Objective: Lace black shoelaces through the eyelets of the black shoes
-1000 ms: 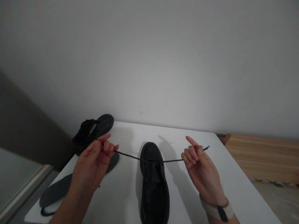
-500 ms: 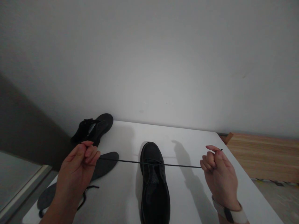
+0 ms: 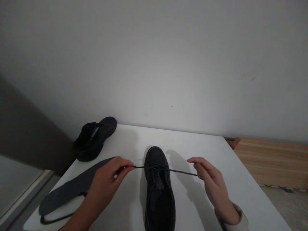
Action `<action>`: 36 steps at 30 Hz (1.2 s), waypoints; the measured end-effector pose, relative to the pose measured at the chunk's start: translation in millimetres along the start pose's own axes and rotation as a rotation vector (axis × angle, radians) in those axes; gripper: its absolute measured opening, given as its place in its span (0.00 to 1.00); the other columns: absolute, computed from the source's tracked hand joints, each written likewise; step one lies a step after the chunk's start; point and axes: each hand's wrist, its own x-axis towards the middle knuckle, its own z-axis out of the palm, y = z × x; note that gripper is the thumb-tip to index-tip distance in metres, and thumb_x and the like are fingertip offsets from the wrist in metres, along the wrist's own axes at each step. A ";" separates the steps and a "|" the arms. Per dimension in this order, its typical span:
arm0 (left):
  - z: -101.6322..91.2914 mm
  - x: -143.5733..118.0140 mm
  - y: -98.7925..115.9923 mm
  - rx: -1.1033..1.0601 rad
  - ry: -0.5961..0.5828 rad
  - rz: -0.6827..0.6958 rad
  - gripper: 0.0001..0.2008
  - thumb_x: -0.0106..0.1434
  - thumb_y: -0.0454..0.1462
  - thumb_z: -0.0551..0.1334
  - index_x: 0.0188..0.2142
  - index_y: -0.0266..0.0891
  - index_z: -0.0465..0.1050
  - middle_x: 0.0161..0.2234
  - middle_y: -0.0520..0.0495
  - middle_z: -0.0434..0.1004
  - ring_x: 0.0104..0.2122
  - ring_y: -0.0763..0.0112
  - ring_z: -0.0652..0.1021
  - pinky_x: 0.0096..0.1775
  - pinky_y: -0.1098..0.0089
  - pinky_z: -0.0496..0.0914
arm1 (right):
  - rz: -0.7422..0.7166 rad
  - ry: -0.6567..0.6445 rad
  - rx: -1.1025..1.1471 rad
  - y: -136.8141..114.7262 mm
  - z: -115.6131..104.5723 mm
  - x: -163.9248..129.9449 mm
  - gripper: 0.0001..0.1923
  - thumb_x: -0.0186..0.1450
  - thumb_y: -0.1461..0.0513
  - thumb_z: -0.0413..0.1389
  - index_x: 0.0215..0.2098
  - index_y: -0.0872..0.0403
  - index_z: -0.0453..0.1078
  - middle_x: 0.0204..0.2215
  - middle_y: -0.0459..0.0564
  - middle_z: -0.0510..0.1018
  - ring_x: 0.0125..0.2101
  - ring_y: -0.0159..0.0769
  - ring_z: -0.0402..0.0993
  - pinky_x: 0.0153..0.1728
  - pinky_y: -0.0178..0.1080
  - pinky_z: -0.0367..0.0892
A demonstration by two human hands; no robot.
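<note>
A black shoe [image 3: 157, 192] stands in the middle of the white table, its toe pointing away from me. Its black shoelace [image 3: 181, 172] crosses the upper near the toe and runs out to both sides. On the left, my left hand [image 3: 110, 176] pinches one side of the lace between thumb and fingertips, close to the shoe. My right hand [image 3: 209, 176] is closed on the other side of the lace, farther out, with the index finger stretched forward. The tips of the lace are hard to make out.
Another black shoe [image 3: 93, 138] lies at the table's far left corner against the wall. A dark grey insole [image 3: 64, 192] and a loose black lace [image 3: 56, 220] lie at the left. Wooden boards [image 3: 269, 160] are beyond the white table's [image 3: 204, 144] right edge.
Both hands have come inward toward the shoe, the left one much farther. The lace, earlier pulled straight across, now shows less length on each side and loose loops over the upper.
</note>
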 end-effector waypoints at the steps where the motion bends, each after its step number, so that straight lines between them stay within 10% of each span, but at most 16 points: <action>1: 5.6 0.0 4.4 0.024 -0.043 0.076 0.08 0.67 0.42 0.63 0.33 0.45 0.79 0.31 0.52 0.81 0.32 0.69 0.80 0.34 0.73 0.72 | -0.032 -0.038 -0.047 -0.6 2.0 -0.7 0.14 0.71 0.54 0.52 0.42 0.51 0.77 0.24 0.45 0.68 0.26 0.33 0.63 0.27 0.35 0.59; 11: 38.3 -2.7 10.2 0.137 -0.110 0.304 0.15 0.74 0.41 0.55 0.34 0.41 0.77 0.32 0.49 0.79 0.33 0.69 0.79 0.37 0.71 0.73 | -0.075 -0.218 -0.093 -7.6 15.9 -8.3 0.09 0.73 0.56 0.49 0.43 0.51 0.68 0.33 0.48 0.78 0.34 0.34 0.74 0.34 0.34 0.68; 36: 39.5 -7.2 14.1 0.093 -0.149 0.220 0.09 0.70 0.36 0.61 0.37 0.41 0.81 0.33 0.47 0.78 0.34 0.66 0.78 0.36 0.69 0.73 | -0.304 -0.241 -0.218 -6.8 50.6 -18.1 0.08 0.71 0.67 0.50 0.39 0.51 0.69 0.38 0.50 0.72 0.39 0.38 0.70 0.38 0.39 0.66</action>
